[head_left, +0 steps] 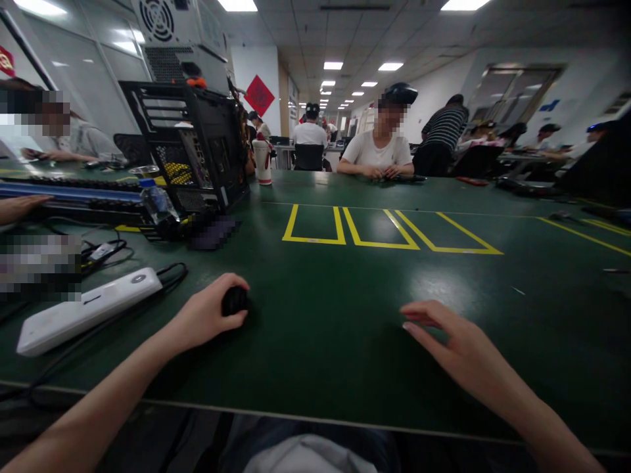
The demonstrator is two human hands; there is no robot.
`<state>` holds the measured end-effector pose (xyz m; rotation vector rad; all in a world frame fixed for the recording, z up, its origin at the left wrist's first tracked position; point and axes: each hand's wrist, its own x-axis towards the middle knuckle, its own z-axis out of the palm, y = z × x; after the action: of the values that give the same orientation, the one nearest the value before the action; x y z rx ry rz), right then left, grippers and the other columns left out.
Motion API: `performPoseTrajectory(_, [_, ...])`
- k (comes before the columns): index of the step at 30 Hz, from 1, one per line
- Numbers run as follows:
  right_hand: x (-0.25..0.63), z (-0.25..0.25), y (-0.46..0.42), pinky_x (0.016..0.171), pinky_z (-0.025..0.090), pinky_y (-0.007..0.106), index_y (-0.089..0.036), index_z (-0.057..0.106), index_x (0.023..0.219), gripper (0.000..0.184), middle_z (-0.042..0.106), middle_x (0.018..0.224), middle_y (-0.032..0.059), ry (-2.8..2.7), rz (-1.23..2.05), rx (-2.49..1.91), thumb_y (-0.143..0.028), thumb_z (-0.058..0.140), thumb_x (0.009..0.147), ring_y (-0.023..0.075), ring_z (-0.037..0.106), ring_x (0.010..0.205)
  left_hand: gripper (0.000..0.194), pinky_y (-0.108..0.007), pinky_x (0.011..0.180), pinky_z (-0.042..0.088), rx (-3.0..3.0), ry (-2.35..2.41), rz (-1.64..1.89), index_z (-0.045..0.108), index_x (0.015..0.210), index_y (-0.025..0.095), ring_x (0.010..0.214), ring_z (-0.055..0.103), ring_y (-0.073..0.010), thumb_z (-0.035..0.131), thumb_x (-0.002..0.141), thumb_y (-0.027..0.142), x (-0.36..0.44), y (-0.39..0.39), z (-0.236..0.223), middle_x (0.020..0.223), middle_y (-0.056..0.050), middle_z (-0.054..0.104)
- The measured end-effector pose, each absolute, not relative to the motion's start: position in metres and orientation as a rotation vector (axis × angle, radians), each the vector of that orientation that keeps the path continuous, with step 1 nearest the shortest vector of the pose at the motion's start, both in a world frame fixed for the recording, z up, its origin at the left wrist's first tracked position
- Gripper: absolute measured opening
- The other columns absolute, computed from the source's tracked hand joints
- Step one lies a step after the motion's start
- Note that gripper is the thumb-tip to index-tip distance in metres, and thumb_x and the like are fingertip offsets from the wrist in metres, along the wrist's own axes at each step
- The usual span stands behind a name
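Note:
My left hand (210, 313) curls around a small black rounded object (235, 301) at the left of the green table (315, 361). Its far side faces right between my thumb and fingers, and I cannot make out its exact kind. On the right, my right hand (451, 335) is held low over the table, thumb and fingers apart with nothing between them. Between the two hands lies bare green surface. A white power strip (91, 309) with a dark cable is the nearest thing to my left hand and forearm.
Yellow tape outlines (387, 247) mark the table ahead. Back left stand an open black computer case (197, 144), a clear bottle with a blue cap (158, 200) and a paper cup (263, 161). Across the table sits a person in white (377, 148). Another person's hand (22, 207) shows far left.

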<state>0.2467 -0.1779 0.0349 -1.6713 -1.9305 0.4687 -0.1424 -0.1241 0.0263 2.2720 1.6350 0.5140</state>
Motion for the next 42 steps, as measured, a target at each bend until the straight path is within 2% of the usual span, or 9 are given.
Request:
performPoseTrajectory(5, [0.195,0.045,-0.109,0.078,0.048,0.034,-0.021,0.057,0.097,0.025,0.061,0.097,0.004,-2.115,0.86,-1.379,-0.036,0.049,0.078,0.0155,0.059,0.085,0.036,-0.031,0.075,0.044,2.413,1.399,0.624,0.045,0.1,0.024,0.088,0.054,-0.0187,0.058,0.067,0.031,-0.053,-0.054,0.023,0.102,0.0,0.052])
performPoseTrajectory(11, [0.162,0.018,-0.018,0.078,0.047,0.036,-0.019,0.058,0.087,0.02,0.062,0.091,0.0055,-1.495,1.212,-1.204,-0.033,0.057,0.073,0.0167,0.058,0.084,0.038,-0.036,0.07,0.047,2.572,1.317,0.741,0.044,0.099,0.022,0.086,0.056,-0.0223,0.061,0.065,0.027,0.007,-0.001,0.015,0.103,-0.004,0.05])
performPoseTrajectory(15, [0.161,0.013,-0.005,0.083,0.047,0.037,-0.02,0.057,0.093,0.027,0.061,0.099,0.006,-1.255,1.384,-1.129,-0.03,0.064,0.068,0.0189,0.056,0.095,0.046,-0.038,0.072,0.047,2.626,1.277,0.813,0.04,0.109,0.022,0.088,0.057,-0.0238,0.06,0.068,0.028,0.016,0.005,0.012,0.11,-0.006,0.048])
performPoseTrajectory(18, [0.166,0.008,-0.011,0.088,0.044,0.04,-0.022,0.056,0.103,0.037,0.06,0.106,0.0057,-1.317,1.391,-1.08,-0.03,0.064,0.068,0.0202,0.055,0.1,0.064,-0.041,0.081,0.045,2.626,1.18,0.897,0.027,0.123,0.02,0.1,0.053,-0.0261,0.06,0.07,0.031,0.011,0.001,0.008,0.118,-0.01,0.044])
performPoseTrajectory(20, [0.168,0.004,-0.016,0.09,0.042,0.041,-0.022,0.055,0.107,0.039,0.06,0.108,0.0055,-1.402,1.343,-1.04,-0.032,0.062,0.07,0.0201,0.055,0.101,0.07,-0.043,0.084,0.044,2.625,1.124,0.916,0.022,0.126,0.019,0.103,0.051,-0.0269,0.061,0.069,0.032,0.007,-0.004,0.005,0.119,-0.011,0.043])
performPoseTrajectory(25, [0.168,-0.002,-0.028,0.096,0.038,0.038,-0.019,0.056,0.108,0.037,0.059,0.11,0.0056,-1.562,1.178,-0.952,-0.03,0.06,0.072,0.0184,0.055,0.103,0.062,-0.041,0.091,0.041,2.68,0.968,0.959,0.028,0.12,0.019,0.106,0.048,-0.0242,0.061,0.069,0.029,0.0,-0.015,0.004,0.117,-0.009,0.044])
performPoseTrajectory(29, [0.167,0.0,-0.034,0.094,0.04,0.036,-0.02,0.057,0.103,0.033,0.061,0.106,0.0044,-1.58,1.153,-0.92,-0.028,0.061,0.071,0.0173,0.056,0.099,0.059,-0.043,0.095,0.038,2.701,0.895,0.967,0.025,0.122,0.02,0.113,0.043,-0.0242,0.058,0.072,0.028,-0.002,-0.02,0.005,0.12,-0.01,0.041])
performPoseTrajectory(35, [0.165,0.001,-0.037,0.091,0.042,0.035,-0.019,0.057,0.1,0.033,0.064,0.1,0.0037,-1.51,1.206,-0.909,-0.029,0.063,0.068,0.0163,0.057,0.097,0.062,-0.044,0.1,0.034,2.725,0.855,0.948,0.021,0.126,0.02,0.121,0.035,-0.0251,0.057,0.076,0.029,-0.005,-0.023,0.007,0.127,-0.012,0.037])
performPoseTrajectory(42, [0.163,0.004,-0.04,0.087,0.045,0.036,-0.018,0.054,0.098,0.037,0.064,0.097,0.0047,-1.547,1.2,-0.941,-0.026,0.067,0.064,0.0172,0.059,0.094,0.069,-0.045,0.097,0.036,2.697,0.897,0.92,0.017,0.129,0.022,0.119,0.038,-0.0258,0.059,0.075,0.034,-0.005,-0.021,0.006,0.129,-0.011,0.037])
